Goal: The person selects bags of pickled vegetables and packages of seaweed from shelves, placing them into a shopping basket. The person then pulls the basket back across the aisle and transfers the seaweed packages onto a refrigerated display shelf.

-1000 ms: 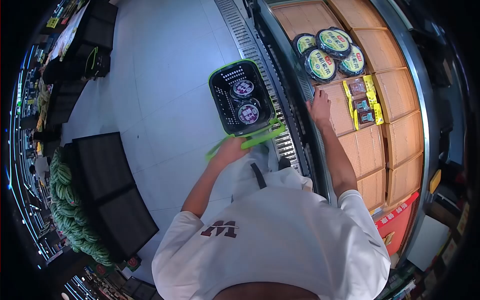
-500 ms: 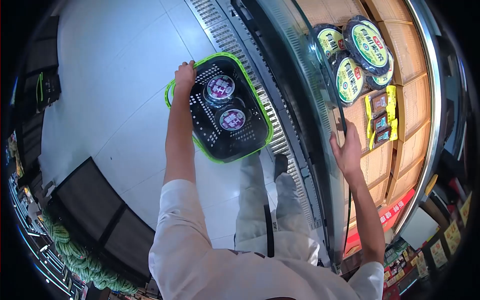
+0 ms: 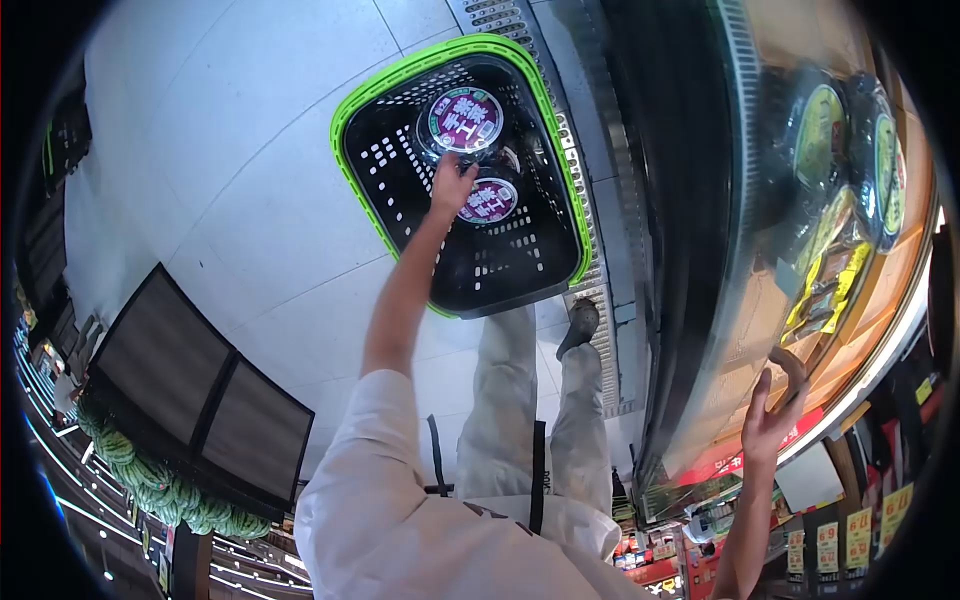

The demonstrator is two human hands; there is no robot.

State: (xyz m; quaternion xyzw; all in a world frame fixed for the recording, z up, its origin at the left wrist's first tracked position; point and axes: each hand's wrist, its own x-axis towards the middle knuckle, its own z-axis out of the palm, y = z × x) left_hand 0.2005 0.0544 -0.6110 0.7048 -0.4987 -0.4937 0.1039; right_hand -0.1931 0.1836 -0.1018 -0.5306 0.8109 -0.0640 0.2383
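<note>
A black basket with a green rim is by my feet. Inside it lie two round, clear-wrapped packages with purple labels: an upper package and a lower package. My left hand reaches into the basket, its fingers closed at the near edge of the upper package. It partly covers the lower one. My right hand is open at the far right, thumb and fingers apart, beside the edge of a glass panel on the display case. Whether its fingertips touch the glass I cannot tell.
Behind the glass are round dark packages with yellow-green labels and yellow packets. A perforated metal strip runs along the case's foot. At left stand dark panels beside a pile of watermelons. Price tags hang lower right.
My left hand has left the basket's rim and moved down to the upper package inside. My right hand has come off the glass edge, moving right and nearer. The view has shifted; the basket looks larger.
</note>
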